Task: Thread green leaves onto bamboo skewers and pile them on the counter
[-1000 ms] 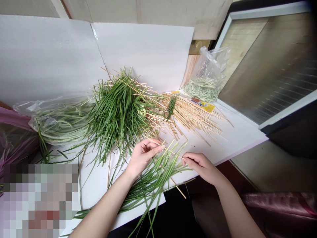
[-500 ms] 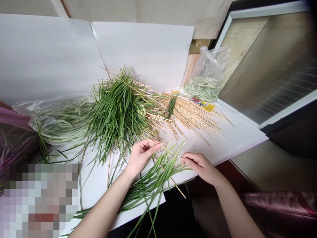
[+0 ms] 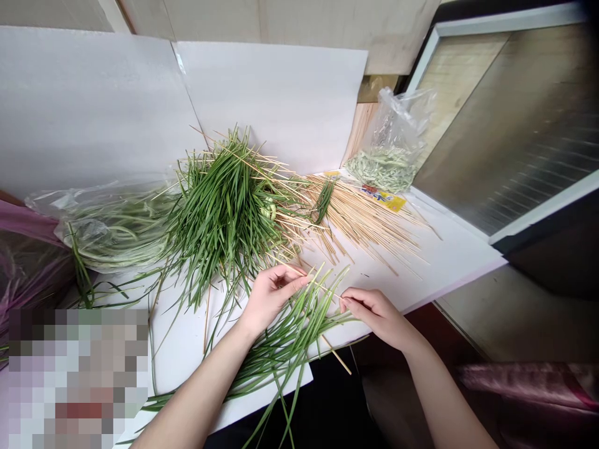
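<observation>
Skewer in hand: a thin, straight, tan wooden skewer [image 3: 324,287], held above the near edge of the white, flat-topped desk [image 3: 449,252], spanning the gap between my two hands.
Long axis: it slants from beyond my left hand [image 3: 274,296], at the upper left, down to my right hand [image 3: 377,315], at the lower right.
Left fingers: thumb and forefinger pinched together on the skewer, no gap showing.
Right fingers: thumb and forefinger brought together at the skewer's lower-right end; the very tip is hidden in them.
Leaf bunch: long, narrow, flat green leaves with paler stem ends [image 3: 306,327] cross the skewer between my two pinches. Their stem ends point up and to the right; their length trails down and left, some over the desk edge. I can't tell which are pierced and which only lie behind.
Nearer hand: my left pinch is just beside the first stems; my right is near the last ones, at the lower-right end.
Under the leaves: another tan wooden skewer [image 3: 337,357] pokes out, parallel-ish, past the edge.
Beyond my hands: a heaped mound of dark green leaves [image 3: 224,199], and right of it a fan of loose tan skewers [image 3: 374,227].
</observation>
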A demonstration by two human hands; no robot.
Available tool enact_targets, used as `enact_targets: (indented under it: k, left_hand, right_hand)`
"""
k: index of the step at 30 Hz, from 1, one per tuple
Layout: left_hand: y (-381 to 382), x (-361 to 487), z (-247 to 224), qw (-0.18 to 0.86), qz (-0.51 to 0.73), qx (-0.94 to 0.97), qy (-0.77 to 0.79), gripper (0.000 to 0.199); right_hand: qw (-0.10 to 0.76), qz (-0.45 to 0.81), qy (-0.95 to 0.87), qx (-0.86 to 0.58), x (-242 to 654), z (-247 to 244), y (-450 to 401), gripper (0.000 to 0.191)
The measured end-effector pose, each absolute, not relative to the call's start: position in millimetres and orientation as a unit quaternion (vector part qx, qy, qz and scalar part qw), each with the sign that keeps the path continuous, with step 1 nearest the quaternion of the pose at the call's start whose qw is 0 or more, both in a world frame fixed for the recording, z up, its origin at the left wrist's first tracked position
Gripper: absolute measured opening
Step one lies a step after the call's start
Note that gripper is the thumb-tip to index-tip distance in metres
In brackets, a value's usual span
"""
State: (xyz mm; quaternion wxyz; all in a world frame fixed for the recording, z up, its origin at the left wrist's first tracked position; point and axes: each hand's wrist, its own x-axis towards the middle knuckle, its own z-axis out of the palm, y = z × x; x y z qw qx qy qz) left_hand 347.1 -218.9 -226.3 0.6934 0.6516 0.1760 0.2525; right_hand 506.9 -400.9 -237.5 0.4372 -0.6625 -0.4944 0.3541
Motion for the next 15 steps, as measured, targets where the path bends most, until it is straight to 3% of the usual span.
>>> enact_targets:
  k: [7,11,15]
  left_hand:
    - [-215,347,-208,0.69,0.276,0.644,0.181,0.019]
    - [-199,343,-161,0.638,0.334,0.676,0.154,0.017]
    - [-167,334,-98,0.556,0.45,0.686,0.136,0.016]
  right_hand:
    - [0.437,0.296,-0.517,-0.674,501,-220,-397,0.032]
    - [0.474,0.242,-0.525,-0.665,503,-187,-378,0.026]
    - [0.572,0.089,-0.471,-0.666,514,-153,-367,0.03]
